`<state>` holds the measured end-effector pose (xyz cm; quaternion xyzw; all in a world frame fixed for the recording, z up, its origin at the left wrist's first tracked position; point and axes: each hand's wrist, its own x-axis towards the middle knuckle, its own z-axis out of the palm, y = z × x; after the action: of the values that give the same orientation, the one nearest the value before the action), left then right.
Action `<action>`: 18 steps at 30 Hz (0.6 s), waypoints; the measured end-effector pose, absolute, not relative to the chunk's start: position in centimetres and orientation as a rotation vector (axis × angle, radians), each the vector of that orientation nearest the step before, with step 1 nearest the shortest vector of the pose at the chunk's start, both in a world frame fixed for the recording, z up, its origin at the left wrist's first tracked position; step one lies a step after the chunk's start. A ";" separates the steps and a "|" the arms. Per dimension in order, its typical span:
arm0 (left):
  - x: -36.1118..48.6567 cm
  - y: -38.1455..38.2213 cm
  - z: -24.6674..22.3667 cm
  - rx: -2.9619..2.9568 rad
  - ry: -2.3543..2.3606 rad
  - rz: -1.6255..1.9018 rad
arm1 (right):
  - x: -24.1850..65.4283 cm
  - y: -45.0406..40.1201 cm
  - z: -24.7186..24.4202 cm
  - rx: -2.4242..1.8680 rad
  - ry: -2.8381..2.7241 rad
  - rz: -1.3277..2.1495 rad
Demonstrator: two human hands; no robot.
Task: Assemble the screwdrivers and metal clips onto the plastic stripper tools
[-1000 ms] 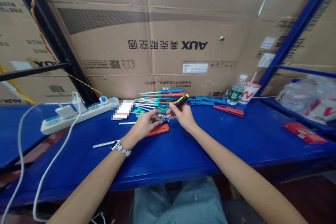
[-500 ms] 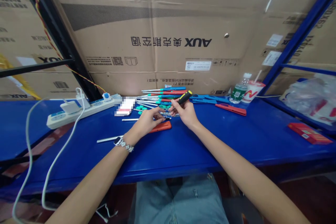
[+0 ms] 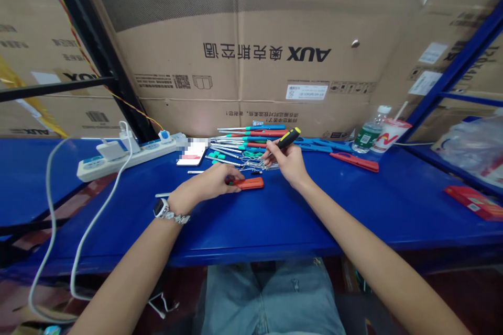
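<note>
My right hand (image 3: 290, 163) is closed around a black and yellow screwdriver (image 3: 290, 137), its handle pointing up and to the right. Below those fingers lie small clear and metal pieces (image 3: 255, 162). The fingers of my left hand (image 3: 210, 184), with a watch on its wrist, are closed on the near end of an orange plastic handle (image 3: 251, 183) lying on the table. A metal rod (image 3: 162, 195) pokes out on the other side of that hand; whether it joins the handle is hidden. Just beyond, green plastic pieces (image 3: 218, 156) lie among metal rods.
Red and blue handled tools (image 3: 259, 134) are piled at the back of the blue table (image 3: 275, 225). Blue handles (image 3: 320, 145), a red handle (image 3: 356, 162), a bottle (image 3: 367, 133) and a cup (image 3: 389, 136) stand or lie rightward. A phone (image 3: 192, 152) and power strip (image 3: 133, 157) are left.
My left hand has moved from the small pieces down onto the orange handle and closed on it. My right hand still holds the screwdriver. The view has shifted slightly.
</note>
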<state>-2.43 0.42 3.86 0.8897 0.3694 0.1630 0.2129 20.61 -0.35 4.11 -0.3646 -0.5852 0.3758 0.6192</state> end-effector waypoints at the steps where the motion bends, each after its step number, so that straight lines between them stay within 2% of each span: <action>1: -2.3 0.4 3.7 2.479 1.030 0.479 | 20.6 -0.3 4.1 -0.841 -1.350 0.866; 18: -1.6 0.2 4.1 2.628 1.102 0.361 | 21.0 0.0 4.0 -0.858 -1.355 0.868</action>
<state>-1.57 0.24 4.10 0.9067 0.3800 0.1245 0.1340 20.97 0.00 4.02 -0.3721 -0.5873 0.3764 0.6123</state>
